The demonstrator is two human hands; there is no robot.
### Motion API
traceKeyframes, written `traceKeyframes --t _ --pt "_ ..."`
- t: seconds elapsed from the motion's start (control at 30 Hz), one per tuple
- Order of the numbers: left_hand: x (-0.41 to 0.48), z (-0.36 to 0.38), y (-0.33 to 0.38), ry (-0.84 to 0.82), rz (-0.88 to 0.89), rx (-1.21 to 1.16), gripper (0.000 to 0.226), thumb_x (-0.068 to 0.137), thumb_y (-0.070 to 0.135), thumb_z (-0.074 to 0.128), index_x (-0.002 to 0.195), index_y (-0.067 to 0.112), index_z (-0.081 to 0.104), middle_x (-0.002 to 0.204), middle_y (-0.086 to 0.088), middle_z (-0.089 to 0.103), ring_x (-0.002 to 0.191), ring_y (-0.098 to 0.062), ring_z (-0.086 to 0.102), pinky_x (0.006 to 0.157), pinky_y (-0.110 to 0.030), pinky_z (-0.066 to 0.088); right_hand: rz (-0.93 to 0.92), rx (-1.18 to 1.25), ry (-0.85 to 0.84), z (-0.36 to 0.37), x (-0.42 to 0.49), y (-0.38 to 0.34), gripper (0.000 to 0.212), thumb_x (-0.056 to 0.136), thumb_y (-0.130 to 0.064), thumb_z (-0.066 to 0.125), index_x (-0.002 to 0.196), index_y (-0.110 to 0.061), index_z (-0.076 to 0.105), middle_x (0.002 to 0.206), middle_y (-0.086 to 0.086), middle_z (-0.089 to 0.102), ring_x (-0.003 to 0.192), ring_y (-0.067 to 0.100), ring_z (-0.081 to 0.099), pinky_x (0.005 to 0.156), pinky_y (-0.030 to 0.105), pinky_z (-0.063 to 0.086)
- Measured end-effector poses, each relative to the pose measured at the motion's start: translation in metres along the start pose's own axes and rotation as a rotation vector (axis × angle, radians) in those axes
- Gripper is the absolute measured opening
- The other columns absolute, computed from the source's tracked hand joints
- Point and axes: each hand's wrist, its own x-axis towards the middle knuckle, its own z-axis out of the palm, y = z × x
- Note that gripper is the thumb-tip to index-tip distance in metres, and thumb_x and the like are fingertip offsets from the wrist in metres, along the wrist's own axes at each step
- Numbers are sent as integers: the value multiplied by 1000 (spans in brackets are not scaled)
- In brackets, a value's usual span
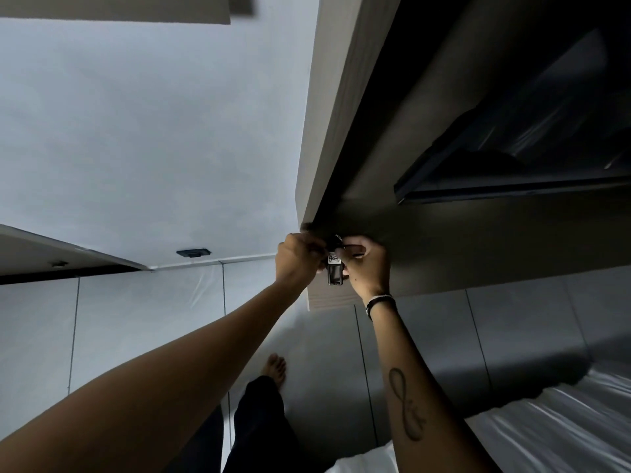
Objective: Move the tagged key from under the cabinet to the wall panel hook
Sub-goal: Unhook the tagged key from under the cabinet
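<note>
Under the cabinet (444, 233) edge, your hands, left (297, 257) and right (365, 264), are pinching the tagged key (334, 268); be unhooking it gently.

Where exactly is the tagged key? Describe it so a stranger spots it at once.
Find the dark underside of the cabinet and follow its front edge to where both hands meet. Between them hangs the key tag, a small dark holder with a white handwritten label, on a metal ring.
</note>
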Motion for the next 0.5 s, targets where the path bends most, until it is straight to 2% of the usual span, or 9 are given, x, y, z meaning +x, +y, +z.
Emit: traceKeyframes --t 0.07,0.13,0.23,0.37,0.5 --pt "-8 -14 -2 -30 -24 -91 9 90 2 78 92 10 81 76 -11 77 65 -24 74 74 -44 68 30 97 -23 0 -10 -8 19 89 -3 76 92 -21 72 83 3 73 73 22 68 59 33 58" --pt "-18 -31 -4 -70 -51 -181 14 89 4 79 84 17 79 76 -6 76 72 -23 71 71 -37 62 48 172 -38 1 -21 -17 20 89 -3 77 90 -22 73 83 2 74 71 13 69 54 24 55" --pt "-39 -62 -5 -180 -94 -335 8 94 8 76 93 15 79 81 -2 78 80 -21 73 71 -29 57 47 237 -68 7 -42 -37 16 88 -5 79 95 -19 75 84 1 77 70 6 70 52 18 52" --pt "-66 -113 -6 -207 -140 -520 16 96 5 72 109 7 79 99 -15 82 84 -26 78 75 -29 65 16 270 -118 30 -76 -74 16 87 -5 79 101 -9 77 85 6 79 68 8 71 54 20 53" --pt "-90 -183 -2 -144 -72 -563 20 94 2 74 113 4 80 99 -12 84 85 -23 79 80 -29 66 -63 296 -196 64 -113 -121 16 84 -3 81 100 -4 76 89 12 80 75 16 74 60 26 59"
